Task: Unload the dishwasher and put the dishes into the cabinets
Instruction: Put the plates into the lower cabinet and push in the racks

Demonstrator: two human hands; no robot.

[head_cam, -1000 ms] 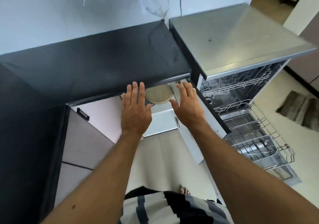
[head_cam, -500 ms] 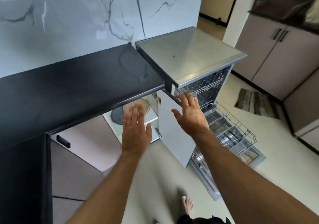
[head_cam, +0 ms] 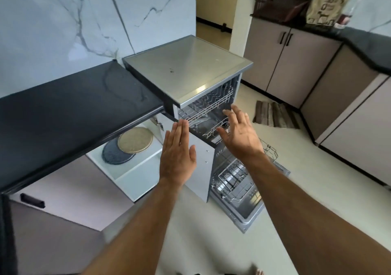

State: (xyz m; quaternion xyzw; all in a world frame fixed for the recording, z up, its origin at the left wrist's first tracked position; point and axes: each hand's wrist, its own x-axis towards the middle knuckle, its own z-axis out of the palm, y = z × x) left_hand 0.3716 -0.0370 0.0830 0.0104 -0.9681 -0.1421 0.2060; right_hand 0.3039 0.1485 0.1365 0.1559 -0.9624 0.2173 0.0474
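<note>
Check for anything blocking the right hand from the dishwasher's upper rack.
Nothing visible blocks it. The right hand, fingers spread and holding nothing, is in front of the upper rack with the dishwasher door folded down. The open cabinet door stands to its left, nearer the left hand.

Dishwasher (head_cam: pixel 188 73) stands right of countertop (head_cam: pixel 69 113), touching it, both vs back wall. Dishwasher door (head_cam: pixel 249 207) down on floor, lower rack (head_cam: pixel 234 175) out over it; upper rack (head_cam: pixel 207 113) partly out under top. Cabinet (head_cam: pixel 131 168) open below countertop, left of dishwasher; its door (head_cam: pixel 203 168) betw. shelf & racks. Two round mats (head_cam: pixel 129 143) on shelf, overlapping. Left hand (head_cam: pixel 177 158) in front of cabinet door, right hand (head_cam: pixel 239 135) in front of upper rack. Rug (head_cam: pixel 275 116) on floor further right, near far cabinets (head_cam: pixel 296 63).
</note>
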